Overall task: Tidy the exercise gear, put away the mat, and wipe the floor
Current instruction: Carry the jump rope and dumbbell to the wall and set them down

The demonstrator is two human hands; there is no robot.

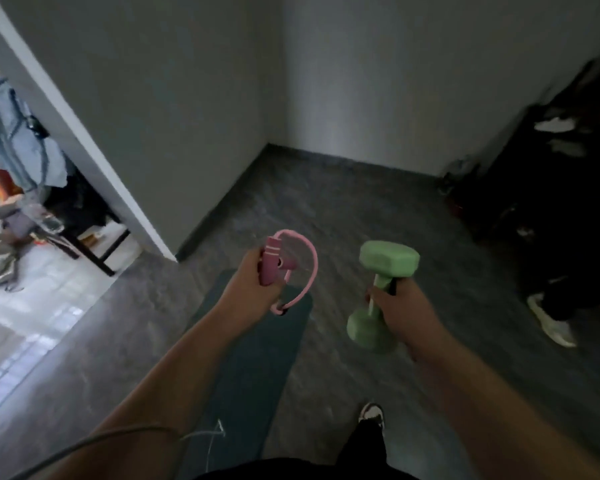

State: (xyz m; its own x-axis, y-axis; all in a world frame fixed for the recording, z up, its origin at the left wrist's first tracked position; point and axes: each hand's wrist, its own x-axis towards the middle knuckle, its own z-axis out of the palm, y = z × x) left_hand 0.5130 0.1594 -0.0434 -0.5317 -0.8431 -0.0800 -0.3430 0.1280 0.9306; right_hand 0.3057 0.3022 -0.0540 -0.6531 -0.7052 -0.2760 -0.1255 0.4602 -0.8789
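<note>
Head view shows both bare forearms reaching forward and down over a dark floor [343, 216], the hands held near each other at about the same height. The left hand [246, 289] has its back turned up and left, and its grip is curled tight round the pink foam handles [270, 263] of a resistance band [307, 268]; the handles stand upright above the fist, and the band's pink tube loops out to the right of the hand and curves back down under it. The right hand [407, 315] has its grip wrapped round the middle bar of a green dumbbell [381, 292], which sits tilted: one head rises above and to the far side of the knuckles, the other hangs below and to the left of the fist. Something thin and pale and a dark bit also show at this grip beside the bar, too blurred to identify. Under the arms a dark teal mat [257, 358] lies flat on the floor, running from near to far, its far end just beneath the left hand. A shoe [371, 415] stands on the floor just right of the mat. Grey walls [194, 109] meet in the far corner.
</note>
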